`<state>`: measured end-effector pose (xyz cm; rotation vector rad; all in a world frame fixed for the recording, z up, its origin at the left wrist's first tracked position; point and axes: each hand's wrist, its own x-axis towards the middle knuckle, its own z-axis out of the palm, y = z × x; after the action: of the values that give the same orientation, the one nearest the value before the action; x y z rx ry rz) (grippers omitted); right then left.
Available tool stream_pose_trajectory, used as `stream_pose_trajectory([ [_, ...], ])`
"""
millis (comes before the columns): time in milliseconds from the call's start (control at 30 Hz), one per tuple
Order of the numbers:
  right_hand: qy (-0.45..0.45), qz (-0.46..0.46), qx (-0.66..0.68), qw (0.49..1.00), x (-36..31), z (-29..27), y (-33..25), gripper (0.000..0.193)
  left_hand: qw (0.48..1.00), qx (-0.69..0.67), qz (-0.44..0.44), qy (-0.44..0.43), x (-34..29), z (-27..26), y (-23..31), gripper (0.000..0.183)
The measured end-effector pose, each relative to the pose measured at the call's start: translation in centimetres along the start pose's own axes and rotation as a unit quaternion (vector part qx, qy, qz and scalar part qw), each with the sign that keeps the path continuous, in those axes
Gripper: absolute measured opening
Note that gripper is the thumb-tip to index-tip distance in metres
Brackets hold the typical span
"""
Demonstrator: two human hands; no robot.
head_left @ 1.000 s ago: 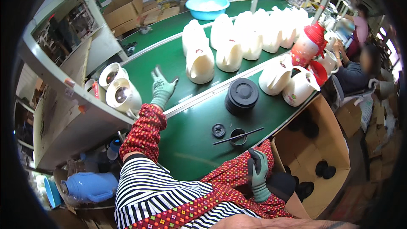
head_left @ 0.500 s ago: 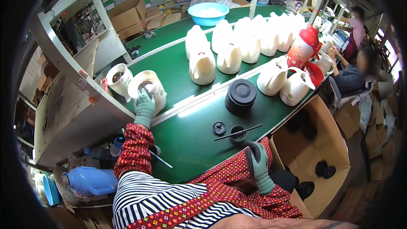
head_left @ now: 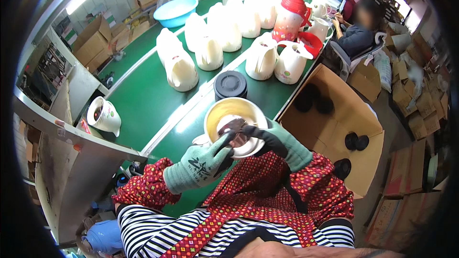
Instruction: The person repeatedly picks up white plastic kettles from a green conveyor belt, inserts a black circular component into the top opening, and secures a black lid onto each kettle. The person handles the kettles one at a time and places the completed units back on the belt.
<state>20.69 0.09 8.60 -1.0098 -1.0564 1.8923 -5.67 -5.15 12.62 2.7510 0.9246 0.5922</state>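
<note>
A white vacuum jug [head_left: 209, 123] is held in front of me, its round mouth tilted toward me. Inside the mouth is a shiny, dark brownish surface [head_left: 237, 135]; whether it is a separate piece or the liner I cannot tell. My left hand [head_left: 201, 163], in a green and black glove, is closed at the jug's left side, fingertips over the rim. From the right, my right hand [head_left: 282, 143], gloved alike, grips the jug with its fingertips reaching into the mouth. Just behind the jug rises a stack of black round lids [head_left: 231, 85].
Several white jugs [head_left: 181, 74] stand on the green conveyor [head_left: 138, 74]. Another jug [head_left: 104, 116] leans at the left. A red flask [head_left: 290, 19] and a blue basin [head_left: 176, 12] are farther back. At right, a cardboard box [head_left: 354, 129] contains black lids; a co-worker [head_left: 358, 38] sits beyond.
The jug my left hand was touching on the conveyor has come off it toward me. My right hand has risen from beside my lap to the jug's mouth. The view has shifted.
</note>
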Motion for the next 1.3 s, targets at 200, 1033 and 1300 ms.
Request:
stream_pose_trajectory([
  [200,0.085,-0.054,0.062,0.993,-6.9,-6.2,2.8,0.060,0.803,-0.415,-0.290,0.315,-2.3,6.6,-4.8,0.061],
  [1033,0.083,-0.077,-0.771,0.627,26.2,-3.8,3.4,0.098,0.596,-0.640,-0.432,0.219,-13.6,11.1,-8.7,0.069],
  [1300,0.073,-0.296,-0.522,0.796,16.1,-3.7,2.4,0.090,0.674,-0.608,-0.382,0.174,-10.6,11.3,-9.3,0.068],
])
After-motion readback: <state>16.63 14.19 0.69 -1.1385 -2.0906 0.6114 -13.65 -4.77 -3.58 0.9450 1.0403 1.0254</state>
